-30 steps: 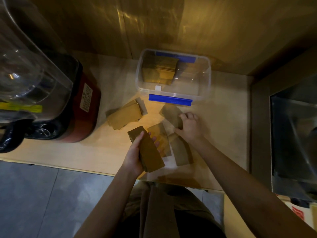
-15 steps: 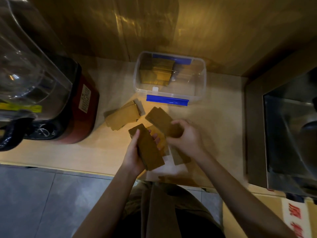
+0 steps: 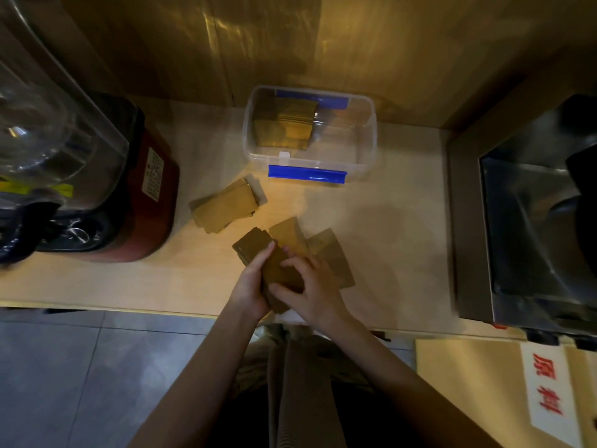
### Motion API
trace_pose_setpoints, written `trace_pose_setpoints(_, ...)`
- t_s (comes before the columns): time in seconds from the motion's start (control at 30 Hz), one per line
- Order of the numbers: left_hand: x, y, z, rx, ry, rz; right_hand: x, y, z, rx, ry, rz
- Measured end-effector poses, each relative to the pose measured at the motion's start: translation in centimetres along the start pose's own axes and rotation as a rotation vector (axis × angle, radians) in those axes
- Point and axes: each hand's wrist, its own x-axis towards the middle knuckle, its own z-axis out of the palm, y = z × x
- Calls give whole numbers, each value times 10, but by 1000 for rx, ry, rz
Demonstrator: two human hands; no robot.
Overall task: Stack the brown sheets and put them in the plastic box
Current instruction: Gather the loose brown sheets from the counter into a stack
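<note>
**A:** What worries you from here?

**B:** I have the stack (image 3: 277, 270) held between both hands above the near edge of the counter (image 3: 403, 227). My left hand (image 3: 250, 286) wraps its fingers around the left long edge, thumb up by the top; my right hand (image 3: 315, 287) presses its fingers down on the face and pinches the lower end. The top sheet looks slightly skewed on the rest, so if I ease the pinch before the edges are squared, I judge the pile could fan out or shed a sheet toward the floor — I'm right over the counter's lip.

**A:** And the remaining sheets?

**B:** Two loose sheets (image 3: 326, 250) lie just behind my hands, overlapping, and a loose pile (image 3: 226, 206) sits to the left, near the red appliance (image 3: 151, 195). The plastic box (image 3: 366, 150) stands open at the back with sheets already stacked (image 3: 286, 126) in its left part. Reaching over the loose sheets with a full hand could drag them.

**A:** What differs from half a second ago?

**B:** Then my right hand was carrying one sheet in the air toward the stack, which the left held alone. Now that sheet is on the stack and both hands close on it — the pile by the appliance hasn't moved.
</note>
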Motion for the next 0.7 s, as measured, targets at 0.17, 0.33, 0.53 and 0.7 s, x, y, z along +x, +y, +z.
trace_pose_setpoints(0.17,-6,1,-16,-31,100,4,13,13,2,2,107,88)
trace_pose_setpoints(0.33,-11,2,-29,-41,167,8,30,27,19,-327,101,135)
trace_pose_setpoints(0.53,-20,3,-37,-48,183,8,35,28,38,-550,182,134)
trace_pose_setpoints(0.7,-21,5,-39,-46,172,-2,37,30,41,-580,175,120)
